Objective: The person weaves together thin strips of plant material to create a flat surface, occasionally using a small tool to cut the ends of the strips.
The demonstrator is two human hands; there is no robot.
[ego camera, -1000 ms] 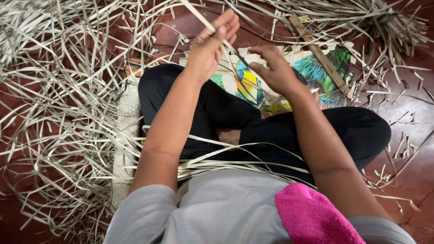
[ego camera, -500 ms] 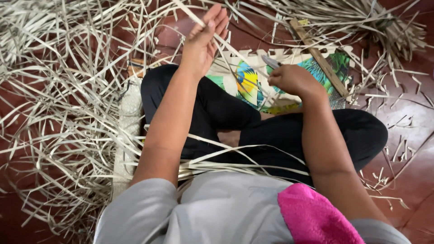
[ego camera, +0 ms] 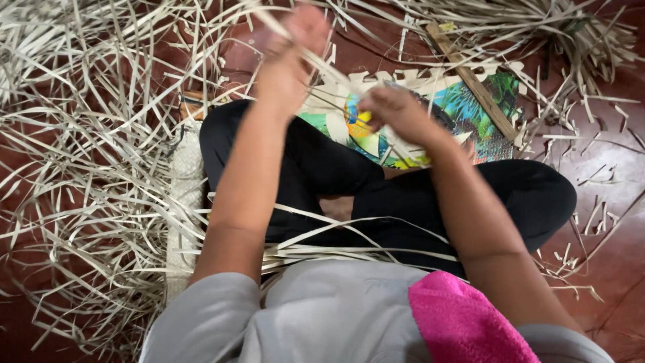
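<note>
The person is sitting cross-legged on the red-brown floor (ego camera: 605, 222), and both hands are working one pale dried leaf strip (ego camera: 336, 70). The left hand (ego camera: 289, 60), up at twelve o'clock, is blurred but is showing a grip clenched around the strip. The right hand (ego camera: 396, 114), toward one o'clock, is pinching the same strip lower down. Beneath the hands, a colourful woven mat (ego camera: 484, 107) is lying on the floor. Loose leaf strips (ego camera: 87, 188) are piling thickly at nine o'clock, and a pink cloth (ego camera: 463, 323) is resting on the right shoulder at five o'clock.
</note>
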